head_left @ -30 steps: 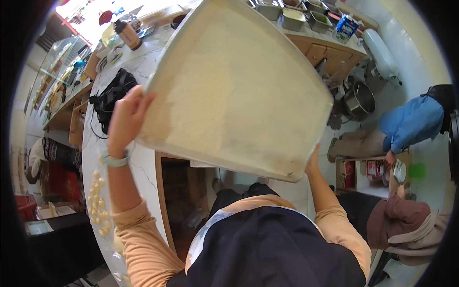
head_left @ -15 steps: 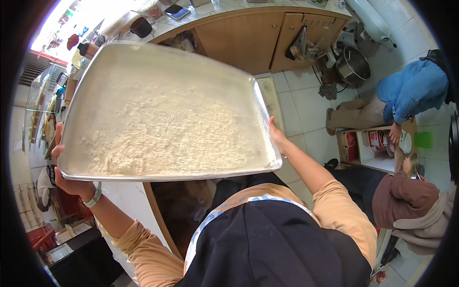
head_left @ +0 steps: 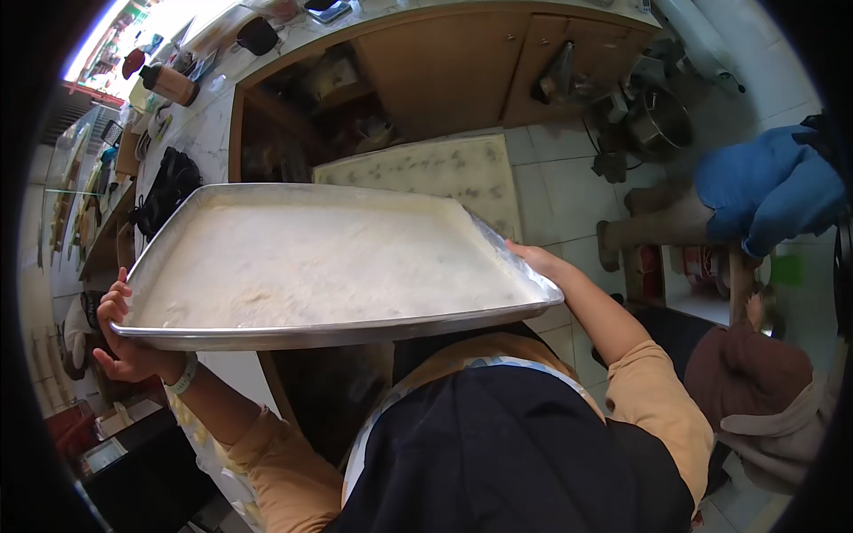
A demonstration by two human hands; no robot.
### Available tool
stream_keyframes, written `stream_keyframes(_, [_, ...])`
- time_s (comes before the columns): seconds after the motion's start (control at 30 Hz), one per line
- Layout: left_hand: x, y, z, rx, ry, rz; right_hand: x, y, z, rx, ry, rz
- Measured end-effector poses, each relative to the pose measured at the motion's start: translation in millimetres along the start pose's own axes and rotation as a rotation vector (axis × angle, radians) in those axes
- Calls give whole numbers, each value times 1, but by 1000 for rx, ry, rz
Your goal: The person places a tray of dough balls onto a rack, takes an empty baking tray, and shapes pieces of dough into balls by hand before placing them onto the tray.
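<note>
A large metal baking tray [head_left: 355, 336] is held in front of my body, its near rim just beyond the dark apron [head_left: 462, 435]. Pale powder [head_left: 258, 300] that looks like flour coats its inside, a little thicker toward the near left. My left hand [head_left: 133, 342] grips the near left corner, fingers curled round the edge. On the opposite side, my right hand [head_left: 544, 266] is closed on the tray's right rim; some of its fingers are hidden beneath.
Wooden cabinets [head_left: 435, 71] stand ahead under a marble-look counter [head_left: 209, 115] bearing a bottle [head_left: 169, 84] and a black bag [head_left: 169, 186]. A mat [head_left: 426, 169] lies on the tiled floor. To the right are a mixer bowl [head_left: 659, 120] and two people, in a blue top [head_left: 769, 186] and brown top [head_left: 746, 369].
The tray's far edge has come down and toward me, uncovering the mat and open cabinet. The grainy powder now appears as a smoother, thinner layer. Both hands keep their hold.
</note>
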State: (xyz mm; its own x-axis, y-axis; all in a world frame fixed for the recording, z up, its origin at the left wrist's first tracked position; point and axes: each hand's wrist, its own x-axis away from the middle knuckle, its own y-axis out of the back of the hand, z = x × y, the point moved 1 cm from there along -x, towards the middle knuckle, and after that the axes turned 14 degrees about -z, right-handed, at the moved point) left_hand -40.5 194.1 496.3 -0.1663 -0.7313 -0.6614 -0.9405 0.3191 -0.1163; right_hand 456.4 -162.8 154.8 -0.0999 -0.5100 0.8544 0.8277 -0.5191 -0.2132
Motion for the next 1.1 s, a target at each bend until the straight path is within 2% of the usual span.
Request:
stream_keyframes(0.07, [-2, -19, -18, -19, -2, 2, 24, -3, 12, -103, -74, 23])
stream_keyframes(0.17, [-7, -36, -39, -19, 5, 81, 28, 8, -4, -96, -47, 18])
stream_keyframes(0.23, [-14, -48, -53, -27, 27, 143, 45, 15, -7, 68, 75, -32])
stream_keyframes(0.3, [-8, -75, -74, -68, -29, -5, 64, 24, -12, 318, 245, -101])
stream_keyframes(0.33, [-6, -86, -83, -85, -59, -80, 59, 29, -14, 330, 269, -85])
stream_keyframes(0.37, [-10, -85, -91, -87, -73, -11, 49, 34, -17, 341, 293, -70])
stream_keyframes(0.4, [-14, -104, -91, -94, -44, -149, 43, 37, -22, 351, 312, -58])
stream_keyframes(0.43, [-18, -135, -89, -105, 1, -284, 44, 24, -5, 184, 125, 47])
stream_keyframes(0.5, [-39, -165, -61, -289, -26, -275, -4, 2, -14, 194, 93, 8])
stream_keyframes(0.53, [-58, -163, -42, -455, -115, -130, -25, 3, -15, 213, 97, -11])
stream_keyframes(0.57, [-80, -139, -30, -331, -37, -38, -27, 3, -25, 264, 191, -39])
stream_keyframes(0.6, [-83, -135, -34, -196, -63, 102, -26, -2, -41, 299, 292, -64])
stream_keyframes(0.67, [-65, -165, -74, 109, 3, 444, 12, 16, -52, 200, 309, -42])
stream_keyframes(0.73, [-69, -170, -74, -8, -90, 370, 27, 33, -49, 30, 230, 71])
stream_keyframes(0.8, [-48, -196, -63, -18, -2, 16, -2, 29, -64, 72, 210, -96])
stream_keyframes(0.83, [-49, -225, -57, -239, -27, -135, -2, 15, -50, 105, 214, -172])
stream_keyframes(0.87, [-67, -208, -44, -251, -43, 0, 7, 8, -42, 50, 201, -110])
stream_keyframes(0.93, [-81, -194, -41, -106, -15, 104, 7, 14, -35, 100, 259, -76])
stream_keyframes(0.97, [-85, -186, -47, -32, -7, 176, 10, 25, -31, -10, 223, -26])
stream_keyframes(1.0, [-68, -209, -62, -144, -50, -42, 23, 33, -24, -115, 176, 22])
stream_keyframes(1.07, [-71, -188, -63, -7, -104, 196, 29, 33, -23, -213, 114, 23])
stream_keyframes(1.1, [-66, -202, -61, -123, -90, 91, 20, 25, -36, -211, 70, 6])
